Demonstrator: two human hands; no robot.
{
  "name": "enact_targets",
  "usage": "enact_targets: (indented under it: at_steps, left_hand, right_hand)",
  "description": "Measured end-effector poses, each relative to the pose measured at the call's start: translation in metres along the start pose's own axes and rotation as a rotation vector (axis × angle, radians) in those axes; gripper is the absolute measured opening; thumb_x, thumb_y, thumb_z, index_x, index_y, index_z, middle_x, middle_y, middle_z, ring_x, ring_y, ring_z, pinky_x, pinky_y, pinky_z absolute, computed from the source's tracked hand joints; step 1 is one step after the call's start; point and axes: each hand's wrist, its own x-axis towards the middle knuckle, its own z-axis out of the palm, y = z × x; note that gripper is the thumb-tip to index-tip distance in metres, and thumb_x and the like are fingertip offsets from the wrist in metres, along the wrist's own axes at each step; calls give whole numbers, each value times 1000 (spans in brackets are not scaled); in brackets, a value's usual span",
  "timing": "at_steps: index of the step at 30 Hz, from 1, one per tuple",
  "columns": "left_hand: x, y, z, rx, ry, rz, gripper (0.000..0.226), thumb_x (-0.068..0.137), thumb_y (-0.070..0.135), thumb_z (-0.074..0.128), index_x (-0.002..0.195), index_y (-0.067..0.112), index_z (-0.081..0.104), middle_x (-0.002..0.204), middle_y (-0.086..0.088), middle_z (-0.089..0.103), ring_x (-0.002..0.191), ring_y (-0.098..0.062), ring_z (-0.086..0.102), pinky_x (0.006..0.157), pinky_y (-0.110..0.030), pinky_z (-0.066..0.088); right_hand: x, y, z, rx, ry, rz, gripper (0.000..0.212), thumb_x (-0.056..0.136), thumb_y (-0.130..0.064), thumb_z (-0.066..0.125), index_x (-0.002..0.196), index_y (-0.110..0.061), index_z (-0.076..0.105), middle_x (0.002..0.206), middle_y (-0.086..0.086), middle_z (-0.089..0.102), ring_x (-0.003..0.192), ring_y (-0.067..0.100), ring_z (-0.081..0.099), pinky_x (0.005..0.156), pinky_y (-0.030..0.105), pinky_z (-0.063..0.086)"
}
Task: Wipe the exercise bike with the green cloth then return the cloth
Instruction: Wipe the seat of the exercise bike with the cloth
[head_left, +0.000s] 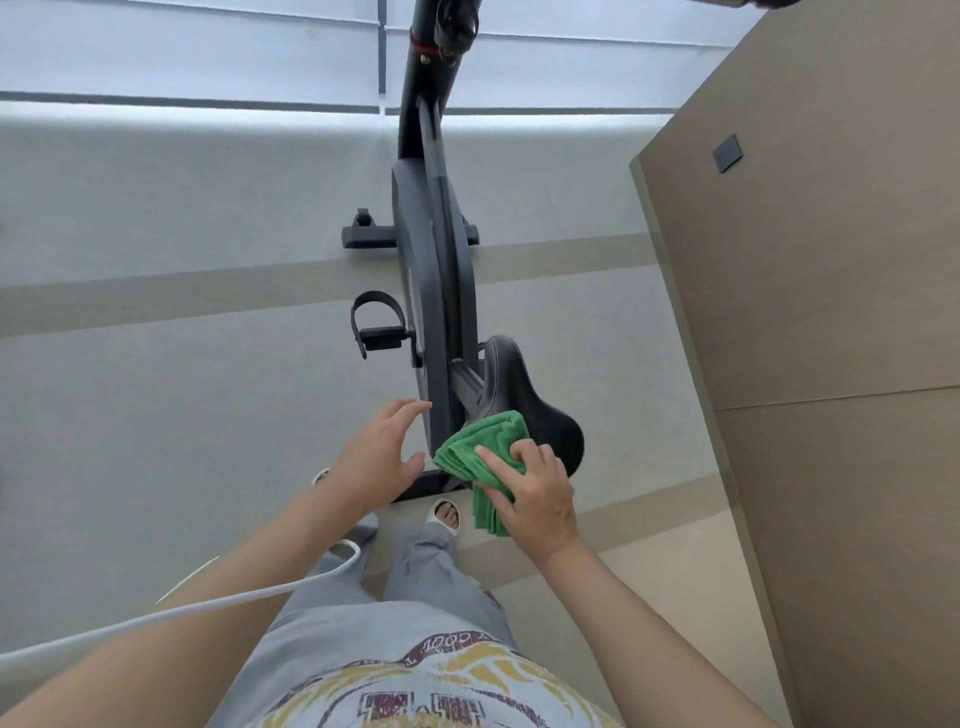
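One right hand (537, 493) grips green cloth (480, 449) at saddle (524, 400) rear edge.

shirt (415, 686): grey, printed | trousers (415, 571): grey | slippers (448, 514): white

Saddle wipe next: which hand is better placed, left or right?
Right. The right hand already grips the folded green cloth against the rear of the saddle. The left hand is open and empty, beside the bike frame.
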Motion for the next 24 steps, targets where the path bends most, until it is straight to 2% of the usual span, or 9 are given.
enact_targets:
  at_steps: [4,7,9,16,20,22,24]
  left_hand:
    - [3,-2,-2,9,-16,-1,65,95,19,67,156,23,43,155,3,45,134,-22,55,107,-38,49]
    - [4,-3,-5,23,-6,-8,64,96,20,67,155,25,44,153,5,47,132,-21,55,105,-35,48]
    - [3,-2,-7,36,-1,-9,63,96,20,67,155,25,44,152,5,47,131,-20,56,103,-32,46]
    - [-8,8,-7,95,-29,-5,63,97,22,66,155,27,43,154,7,45,132,-18,54,106,-33,49]
    - [-13,16,-3,107,-41,1,62,97,21,65,155,27,43,154,6,46,132,-18,54,107,-35,50]
    - [-14,18,0,98,-39,0,62,97,21,65,155,26,44,154,5,46,132,-18,54,107,-35,49]
    - [-14,19,3,102,-41,6,62,97,20,65,155,25,44,153,5,47,132,-18,55,106,-35,49]
  right_hand:
    - [47,-11,7,-35,4,44,35,91,-48,73,119,-28,77,98,2,51,83,24,45,67,36,33]
    - [89,-15,7,-98,-81,40,30,91,-49,67,101,-24,78,98,3,52,85,25,46,70,39,37]
    - [111,-16,6,-158,-145,27,31,92,-48,64,96,-21,79,102,4,56,88,25,47,73,40,39]
    - [168,-24,6,-373,-260,5,31,97,-44,63,103,-16,76,120,8,57,107,30,52,91,43,44]
    - [160,-29,3,-460,-303,-5,29,98,-39,61,106,-16,76,131,8,56,114,30,51,94,44,43]
    - [139,-32,1,-402,-324,-10,33,98,-44,61,106,-17,77,135,7,57,113,29,51,92,45,43]
    - [112,-35,-6,-260,-302,47,35,99,-49,60,107,-19,76,129,7,59,107,28,53,87,45,44]
